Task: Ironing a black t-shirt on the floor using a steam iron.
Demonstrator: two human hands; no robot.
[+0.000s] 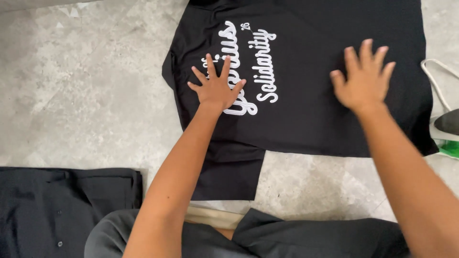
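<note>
Black shirt [306, 86] flat under both splayed palms, left hand [217, 86], right hand [364, 79]; bare floor [86, 95] beyond left hand.

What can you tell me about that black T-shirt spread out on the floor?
The black T-shirt lies flat on a grey mottled floor, looking like soft knit cloth with white script lettering. One short sleeve points toward the person, the other away. The left hand presses flat on the lettering; the right hand rests spread on plain fabric.
</note>
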